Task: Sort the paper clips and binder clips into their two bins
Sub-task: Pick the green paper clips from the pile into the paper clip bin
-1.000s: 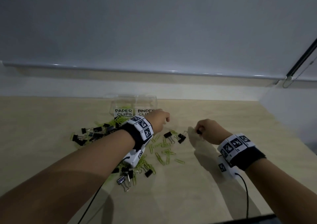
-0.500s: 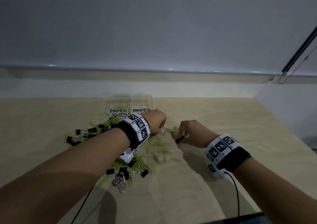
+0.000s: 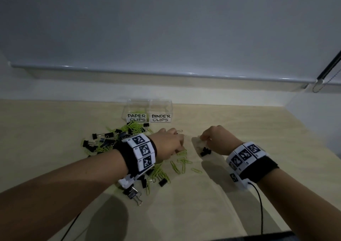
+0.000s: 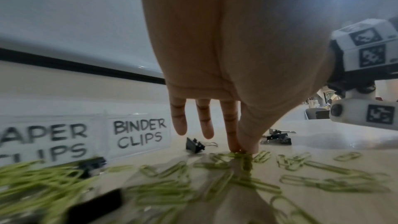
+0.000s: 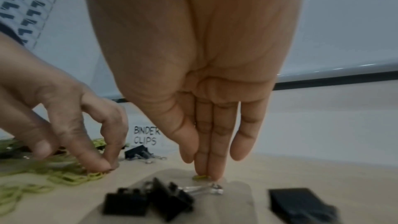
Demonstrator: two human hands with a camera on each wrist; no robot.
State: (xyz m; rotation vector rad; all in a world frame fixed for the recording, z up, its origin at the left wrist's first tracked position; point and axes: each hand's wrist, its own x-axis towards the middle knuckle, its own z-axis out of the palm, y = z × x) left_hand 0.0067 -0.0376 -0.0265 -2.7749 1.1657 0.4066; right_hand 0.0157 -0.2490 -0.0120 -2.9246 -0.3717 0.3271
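Two clear bins stand at the back, labelled PAPER CLIPS (image 3: 137, 118) and BINDER CLIPS (image 3: 161, 118). Green paper clips (image 3: 181, 162) and black binder clips (image 3: 103, 141) are strewn over the wooden table (image 3: 239, 122). My left hand (image 3: 180, 149) reaches down, thumb and index pinching a green paper clip (image 4: 243, 155), the other fingers straight. My right hand (image 5: 206, 175) points straight down, fingertips touching a green paper clip (image 5: 201, 177), the thumb off it. Two binder clips (image 5: 150, 198) lie just under that hand.
A lone binder clip (image 4: 194, 145) lies ahead of the left hand, before the bins. More binder clips (image 3: 133, 194) and paper clips lie under my left wrist. A wall ledge runs behind the bins. A black cable (image 3: 261, 209) trails from my right wrist.
Both hands have come down to the table. The black binder clip that my right hand held half a second ago now lies under that hand. My left hand took hold of a paper clip.
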